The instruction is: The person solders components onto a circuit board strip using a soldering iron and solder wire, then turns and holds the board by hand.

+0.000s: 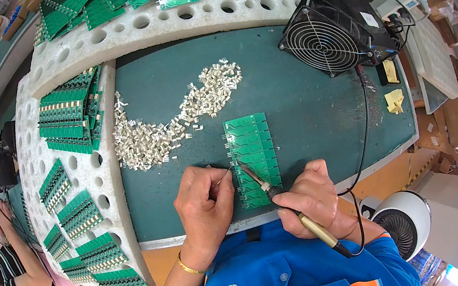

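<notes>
A green circuit board (251,139) lies on the dark green mat (315,124), small pins along its left edge. Beside that edge my left hand (205,203) is pinched on what looks like thin solder wire, its end reaching the board. My right hand (308,202) grips a soldering iron (316,227), whose metal tip is at the board's left side, close to the wire's end. A large heap of small white connectors (143,144) spreads over the mat above my left hand.
White perforated foam (29,140) along left and back holds stacked green boards (68,114). At right are a black fume fan (323,37), cable, yellow sponge (394,100) and white fan (401,224) beside me. A co-worker's arm (22,262) shows at far left.
</notes>
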A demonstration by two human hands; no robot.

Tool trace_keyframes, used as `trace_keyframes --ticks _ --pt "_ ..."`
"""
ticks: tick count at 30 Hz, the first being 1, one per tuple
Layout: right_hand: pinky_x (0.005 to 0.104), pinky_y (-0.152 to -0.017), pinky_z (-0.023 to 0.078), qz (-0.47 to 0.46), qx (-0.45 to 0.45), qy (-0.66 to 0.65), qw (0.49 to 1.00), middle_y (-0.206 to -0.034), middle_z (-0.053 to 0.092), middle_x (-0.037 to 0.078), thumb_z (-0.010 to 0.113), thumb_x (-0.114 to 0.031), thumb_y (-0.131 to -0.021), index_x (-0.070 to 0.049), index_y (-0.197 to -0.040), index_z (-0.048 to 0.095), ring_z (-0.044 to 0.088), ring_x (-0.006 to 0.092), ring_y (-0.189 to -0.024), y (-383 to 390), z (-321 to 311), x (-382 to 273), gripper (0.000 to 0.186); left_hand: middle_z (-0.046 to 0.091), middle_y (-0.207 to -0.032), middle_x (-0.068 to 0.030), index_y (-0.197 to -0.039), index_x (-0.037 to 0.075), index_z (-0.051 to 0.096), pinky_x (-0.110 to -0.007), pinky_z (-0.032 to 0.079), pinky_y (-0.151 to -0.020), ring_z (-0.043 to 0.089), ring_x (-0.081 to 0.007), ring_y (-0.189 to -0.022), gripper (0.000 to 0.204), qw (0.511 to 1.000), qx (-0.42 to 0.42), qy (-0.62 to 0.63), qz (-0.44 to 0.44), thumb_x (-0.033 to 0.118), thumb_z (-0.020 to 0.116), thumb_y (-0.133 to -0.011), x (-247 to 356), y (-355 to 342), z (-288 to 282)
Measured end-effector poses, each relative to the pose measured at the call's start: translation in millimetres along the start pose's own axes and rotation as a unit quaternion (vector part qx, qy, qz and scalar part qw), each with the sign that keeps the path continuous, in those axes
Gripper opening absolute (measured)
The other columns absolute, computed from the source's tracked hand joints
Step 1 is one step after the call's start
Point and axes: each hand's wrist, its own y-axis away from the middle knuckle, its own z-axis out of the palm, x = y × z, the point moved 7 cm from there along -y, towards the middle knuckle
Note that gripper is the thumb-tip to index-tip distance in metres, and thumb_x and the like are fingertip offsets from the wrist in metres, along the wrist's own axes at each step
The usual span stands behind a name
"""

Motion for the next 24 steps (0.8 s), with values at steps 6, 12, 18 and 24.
trace_keyframes --ticks 6,12,18,24 --pt "0.0361 -0.067 0.038 0.000 -0.001 0.000 1.000 -0.065 0.060 -0.001 0.076 -0.011 -0.071 -0.008 -0.097 0.068 0.053 0.0172 -0.057 -0.2 0.1 1.4 0.028 0.059 -0.074 -0.0083 -0.083 0.003 0.066 -0.030 0.046 -0.053 0.057 -0.0168 -0.060 0.012 1.000 0.006 0.011 -0.005 -0.005 0.074 -0.079 -0.9 1.3 -0.5" --pt "0.0361 -0.067 0.038 0.003 0.000 -0.005 1.000 -0.065 0.060 -0.001 0.076 -0.011 -0.070 -0.008 -0.096 0.069 0.053 0.0172 -0.057 -1.0 0.0 2.2 0.027 0.059 -0.075 -0.0082 -0.083 0.004 0.066 -0.031 0.046 -0.052 0.058 -0.0176 -0.060 0.012 1.000 -0.002 -0.011 0.015 -0.004 0.074 -0.080 0.6 0.6 0.7" --pt "0.0363 -0.066 0.037 0.003 0.001 -0.012 1.000 -0.064 0.060 0.000 0.076 -0.010 -0.070 -0.008 -0.096 0.068 0.053 0.0176 -0.056 -2.1 -0.2 2.9 0.027 0.057 -0.074 -0.0078 -0.083 0.005 0.065 -0.031 0.045 -0.049 0.056 -0.0181 -0.055 0.013 0.998 0.002 -0.053 0.045 -0.004 0.073 -0.078 6.3 1.8 1.4" --pt "0.0365 -0.064 0.037 0.004 0.005 -0.020 1.000 -0.064 0.060 0.000 0.075 -0.009 -0.070 -0.008 -0.097 0.068 0.053 0.0184 -0.055 -1.8 -0.8 5.0 0.028 0.056 -0.074 -0.0077 -0.081 0.006 0.064 -0.032 0.045 -0.048 0.056 -0.0188 -0.053 0.014 0.998 0.013 -0.048 0.049 -0.004 0.074 -0.077 4.6 3.0 3.7"
